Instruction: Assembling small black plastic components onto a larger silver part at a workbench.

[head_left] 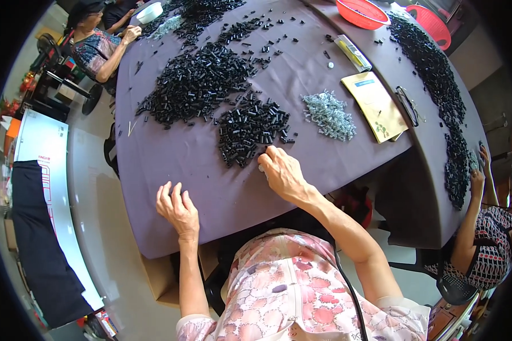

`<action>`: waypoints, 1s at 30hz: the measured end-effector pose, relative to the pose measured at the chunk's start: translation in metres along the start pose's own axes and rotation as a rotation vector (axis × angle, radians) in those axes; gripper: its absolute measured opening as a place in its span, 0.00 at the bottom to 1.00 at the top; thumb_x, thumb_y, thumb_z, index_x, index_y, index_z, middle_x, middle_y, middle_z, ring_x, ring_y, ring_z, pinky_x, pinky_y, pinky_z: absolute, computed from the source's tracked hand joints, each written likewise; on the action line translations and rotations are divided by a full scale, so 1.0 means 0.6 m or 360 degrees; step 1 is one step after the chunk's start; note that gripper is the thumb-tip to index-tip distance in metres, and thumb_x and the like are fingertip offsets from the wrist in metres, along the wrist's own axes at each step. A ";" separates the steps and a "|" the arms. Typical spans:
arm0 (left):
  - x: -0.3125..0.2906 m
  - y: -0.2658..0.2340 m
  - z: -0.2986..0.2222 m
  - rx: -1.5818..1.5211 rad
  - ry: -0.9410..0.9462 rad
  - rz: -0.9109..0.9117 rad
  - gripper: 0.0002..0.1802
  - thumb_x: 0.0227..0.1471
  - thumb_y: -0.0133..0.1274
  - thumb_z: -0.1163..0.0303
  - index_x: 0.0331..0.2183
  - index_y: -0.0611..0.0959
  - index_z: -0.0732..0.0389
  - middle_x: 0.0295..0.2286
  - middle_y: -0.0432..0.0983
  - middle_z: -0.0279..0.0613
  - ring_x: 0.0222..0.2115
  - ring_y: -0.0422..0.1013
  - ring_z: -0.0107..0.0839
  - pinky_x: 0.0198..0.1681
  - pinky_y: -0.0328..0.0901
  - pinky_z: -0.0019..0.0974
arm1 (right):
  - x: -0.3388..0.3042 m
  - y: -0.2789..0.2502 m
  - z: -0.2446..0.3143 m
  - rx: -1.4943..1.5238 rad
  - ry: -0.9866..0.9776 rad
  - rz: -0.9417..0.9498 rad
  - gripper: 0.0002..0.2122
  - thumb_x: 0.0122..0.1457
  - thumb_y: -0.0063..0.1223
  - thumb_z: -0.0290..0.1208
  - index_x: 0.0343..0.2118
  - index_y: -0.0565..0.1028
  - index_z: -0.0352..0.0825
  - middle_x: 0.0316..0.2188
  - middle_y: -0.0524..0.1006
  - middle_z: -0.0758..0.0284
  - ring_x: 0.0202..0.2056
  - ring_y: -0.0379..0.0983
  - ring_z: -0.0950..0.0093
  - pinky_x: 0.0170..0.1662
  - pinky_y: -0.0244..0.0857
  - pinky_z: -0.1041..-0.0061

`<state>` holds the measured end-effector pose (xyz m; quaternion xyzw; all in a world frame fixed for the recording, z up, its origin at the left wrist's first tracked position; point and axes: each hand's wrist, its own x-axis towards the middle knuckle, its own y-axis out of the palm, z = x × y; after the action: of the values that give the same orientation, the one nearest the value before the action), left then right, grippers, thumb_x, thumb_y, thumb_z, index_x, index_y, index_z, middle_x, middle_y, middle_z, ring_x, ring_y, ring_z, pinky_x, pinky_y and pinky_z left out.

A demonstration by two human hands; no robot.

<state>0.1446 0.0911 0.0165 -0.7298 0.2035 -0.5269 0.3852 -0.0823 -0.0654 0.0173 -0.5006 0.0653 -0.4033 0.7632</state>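
Note:
My right hand (283,175) is at the near edge of a small pile of short black plastic tubes (253,128). Its fingers are pinched together, and a pale bit shows beside them, too small to name. Lower on the left, my left hand (178,211) rests over the cloth with fingers bent; a dark speck shows between the fingertips, but what it is I cannot make out. Behind the small pile spreads a larger heap of the same black tubes (196,82). To the right of it lies a pile of small clear plastic pieces (329,115).
A grey cloth (318,165) covers the table. At the right lie a yellow booklet (375,105), glasses (409,106) and a clear long box (352,53). Red baskets (363,14) stand at the far right. Co-workers sit at far left (94,51) and right (483,244), beside more black tubes.

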 end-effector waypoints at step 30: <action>0.038 0.070 -0.285 -0.0982 0.0144 0.0541 0.08 0.46 0.55 0.76 0.33 0.78 0.57 0.28 0.68 0.41 0.27 0.70 0.40 0.31 0.66 0.40 | -0.029 -0.119 -0.131 -0.0174 0.0393 -0.0470 0.09 0.44 0.52 0.19 0.30 0.76 0.38 0.29 0.70 0.63 0.34 0.69 0.63 0.36 0.66 0.67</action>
<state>-0.0008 -0.0108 0.0230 -0.7435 0.4884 -0.4006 0.2194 -0.1727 -0.1217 0.0317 -0.4920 0.1060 -0.5651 0.6537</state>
